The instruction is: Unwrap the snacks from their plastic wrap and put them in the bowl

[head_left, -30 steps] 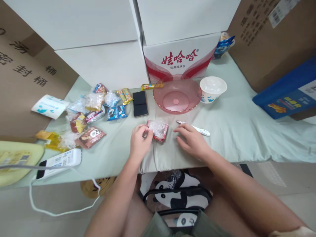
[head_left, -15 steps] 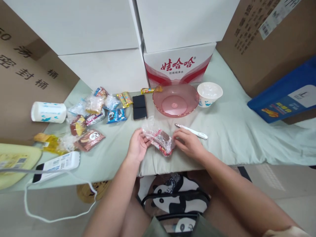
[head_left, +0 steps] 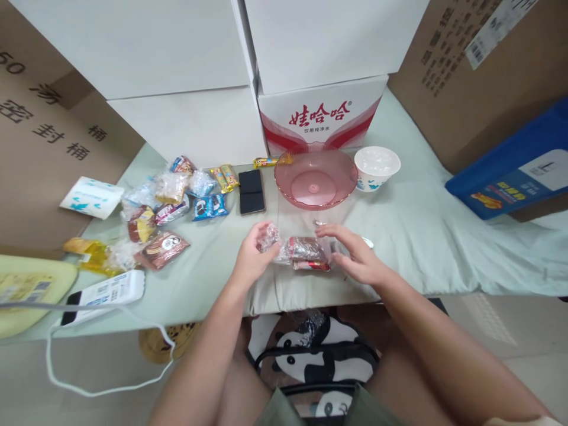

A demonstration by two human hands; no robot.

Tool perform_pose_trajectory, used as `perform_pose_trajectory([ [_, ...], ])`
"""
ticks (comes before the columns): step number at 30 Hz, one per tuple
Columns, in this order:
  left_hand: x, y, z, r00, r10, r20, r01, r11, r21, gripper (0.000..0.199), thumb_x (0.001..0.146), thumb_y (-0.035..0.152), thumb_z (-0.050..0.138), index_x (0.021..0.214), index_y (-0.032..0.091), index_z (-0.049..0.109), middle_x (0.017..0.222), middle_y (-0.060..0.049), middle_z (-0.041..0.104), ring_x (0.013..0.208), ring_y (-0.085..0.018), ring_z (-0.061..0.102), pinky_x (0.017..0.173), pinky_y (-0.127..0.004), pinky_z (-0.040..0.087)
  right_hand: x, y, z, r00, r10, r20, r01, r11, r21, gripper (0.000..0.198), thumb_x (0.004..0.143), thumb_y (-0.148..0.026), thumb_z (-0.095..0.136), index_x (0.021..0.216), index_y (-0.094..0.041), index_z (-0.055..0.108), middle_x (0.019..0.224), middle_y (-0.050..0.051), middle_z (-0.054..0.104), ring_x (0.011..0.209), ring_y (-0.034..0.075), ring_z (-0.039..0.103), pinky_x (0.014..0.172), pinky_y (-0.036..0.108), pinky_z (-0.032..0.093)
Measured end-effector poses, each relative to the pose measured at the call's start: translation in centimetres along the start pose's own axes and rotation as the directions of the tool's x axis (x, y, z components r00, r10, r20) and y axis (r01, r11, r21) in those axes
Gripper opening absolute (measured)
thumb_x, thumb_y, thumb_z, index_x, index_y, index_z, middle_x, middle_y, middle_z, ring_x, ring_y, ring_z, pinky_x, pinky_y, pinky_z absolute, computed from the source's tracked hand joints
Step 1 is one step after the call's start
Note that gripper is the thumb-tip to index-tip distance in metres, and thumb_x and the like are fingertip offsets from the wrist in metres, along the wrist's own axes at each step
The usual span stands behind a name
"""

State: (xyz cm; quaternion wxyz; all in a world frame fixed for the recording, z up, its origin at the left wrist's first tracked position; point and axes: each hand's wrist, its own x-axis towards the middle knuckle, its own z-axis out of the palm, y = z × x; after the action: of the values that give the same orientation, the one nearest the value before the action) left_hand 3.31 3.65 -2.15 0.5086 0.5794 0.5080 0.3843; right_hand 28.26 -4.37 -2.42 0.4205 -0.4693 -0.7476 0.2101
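My left hand (head_left: pixel 257 251) is closed around the crumpled clear wrap at the left end of a packaged snack (head_left: pixel 305 248). The snack is brown inside its clear wrapper, with a red printed strip along the near side. At its right end, my right hand (head_left: pixel 355 251) is open, thumb and fingers apart around the wrapper's edge. Beneath the right hand lies a slim white-handled tool (head_left: pixel 367 242), mostly covered; only its handle end and its tip show. Just beyond the hands stands a pink ribbed glass bowl (head_left: pixel 316 198).
A white paper cup (head_left: pixel 375 168) holds clear plastic, right of the bowl. A black phone (head_left: pixel 251 192) lies left of it, near several wrapped snacks (head_left: pixel 171 188). Another paper cup (head_left: pixel 93 197) lies tipped over. A white cable (head_left: pixel 106 393) loops at front left.
The packaged snack has turned to lie more level. My left hand has gathered the wrap at its left end. My right hand has moved slightly right and its fingers have spread.
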Motion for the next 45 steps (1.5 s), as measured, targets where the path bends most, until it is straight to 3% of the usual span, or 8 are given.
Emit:
perform_pose_trajectory([
  [10, -0.2, 0.6, -2.2, 0.962, 0.077, -0.261, -0.110, 0.988, -0.112, 0.029, 0.074, 0.029, 0.073, 0.101, 0.024, 0.067, 0.098, -0.003, 0.076, 0.086, -0.018, 0.071, 0.082, -0.029, 0.053, -0.2, 0.6, -1.0, 0.942, 0.226, -0.248, -0.273, 0.945, -0.178, 0.019, 0.091, -0.020, 0.049, 0.100, -0.022, 0.066, 0.091, 0.006, 0.068, 0.081, 0.020, 0.065, 0.074, 0.033, 0.052],
  [16, -0.6, 0.2, -3.8, 0.967, 0.209, 0.146, -0.248, 0.904, 0.348, 0.020, 0.073, 0.035, 0.074, 0.090, 0.023, 0.077, 0.122, -0.010, 0.070, 0.116, -0.028, 0.066, 0.108, -0.040, 0.048, -0.5, 0.5, -0.5, 0.966, 0.259, 0.023, -0.247, 0.941, -0.230, 0.053, 0.086, -0.028, 0.059, 0.139, -0.020, 0.056, 0.106, 0.008, 0.074, 0.098, 0.027, 0.068, 0.091, 0.044, 0.051],
  [24, -1.8, 1.0, -4.2, 0.883, 0.457, 0.108, -0.453, 0.765, 0.458, 0.011, 0.078, 0.034, 0.072, 0.075, 0.025, 0.076, 0.129, -0.009, 0.071, 0.132, -0.032, 0.057, 0.114, -0.047, 0.044, -0.1, -2.4, -1.1, 0.999, -0.045, 0.013, 0.047, 0.928, -0.370, 0.017, 0.094, -0.022, 0.053, 0.088, -0.022, 0.068, 0.095, 0.008, 0.074, 0.088, 0.022, 0.066, 0.080, 0.036, 0.047],
  [28, -3.0, 2.0, -4.8, 0.884, 0.409, 0.227, -0.466, 0.812, 0.351, 0.009, 0.075, 0.028, 0.071, 0.067, 0.024, 0.073, 0.094, -0.008, 0.078, 0.087, -0.024, 0.073, 0.082, -0.036, 0.057, -0.8, -4.9, -1.7, 0.941, 0.010, 0.339, 0.093, 0.953, -0.287, 0.019, 0.096, -0.023, 0.051, 0.104, -0.022, 0.068, 0.085, 0.003, 0.074, 0.074, 0.018, 0.067, 0.069, 0.031, 0.044],
  [32, -3.4, 1.6, -5.4, 0.943, 0.091, 0.321, -0.155, 0.972, 0.179, 0.019, 0.082, 0.036, 0.067, 0.091, 0.022, 0.075, 0.068, -0.004, 0.073, 0.041, -0.013, 0.054, 0.046, -0.026, 0.042, -1.2, -4.9, -1.5, 0.852, 0.262, 0.453, -0.091, 0.927, -0.365, 0.020, 0.099, -0.026, 0.049, 0.094, -0.024, 0.069, 0.068, 0.000, 0.070, 0.059, 0.016, 0.062, 0.057, 0.028, 0.035],
  [36, -2.6, 0.7, -5.3, 0.982, 0.137, 0.128, -0.176, 0.907, 0.383, 0.021, 0.079, 0.038, 0.071, 0.092, 0.022, 0.076, 0.067, -0.001, 0.065, 0.057, -0.015, 0.058, 0.059, -0.027, 0.050, -1.1, -3.5, -0.8, 0.863, 0.439, 0.249, -0.191, 0.740, -0.644, 0.026, 0.098, -0.028, 0.047, 0.099, -0.024, 0.072, 0.065, 0.004, 0.069, 0.054, 0.019, 0.061, 0.053, 0.029, 0.029],
  [40, -1.7, 0.1, -4.6, 0.953, 0.226, 0.202, -0.302, 0.761, 0.575, 0.055, 0.062, 0.041, 0.086, 0.113, 0.025, 0.077, 0.139, -0.012, 0.059, 0.134, -0.035, 0.053, 0.114, -0.048, 0.043, -0.7, -3.0, 0.2, 0.885, 0.460, 0.073, -0.289, 0.666, -0.688, 0.057, 0.095, -0.036, 0.052, 0.150, -0.023, 0.049, 0.065, 0.002, 0.071, 0.051, 0.021, 0.060, 0.049, 0.029, 0.030],
  [45, -1.3, -0.8, -3.1, 0.930, 0.123, 0.346, -0.264, 0.878, 0.399, 0.019, 0.081, 0.036, 0.070, 0.093, 0.024, 0.079, 0.121, -0.009, 0.073, 0.110, -0.027, 0.069, 0.101, -0.039, 0.052, -0.5, -3.3, 1.3, 0.952, 0.298, -0.070, -0.270, 0.711, -0.649, 0.053, 0.095, -0.037, 0.055, 0.146, -0.026, 0.052, 0.090, 0.006, 0.077, 0.064, 0.021, 0.067, 0.049, 0.028, 0.038],
])
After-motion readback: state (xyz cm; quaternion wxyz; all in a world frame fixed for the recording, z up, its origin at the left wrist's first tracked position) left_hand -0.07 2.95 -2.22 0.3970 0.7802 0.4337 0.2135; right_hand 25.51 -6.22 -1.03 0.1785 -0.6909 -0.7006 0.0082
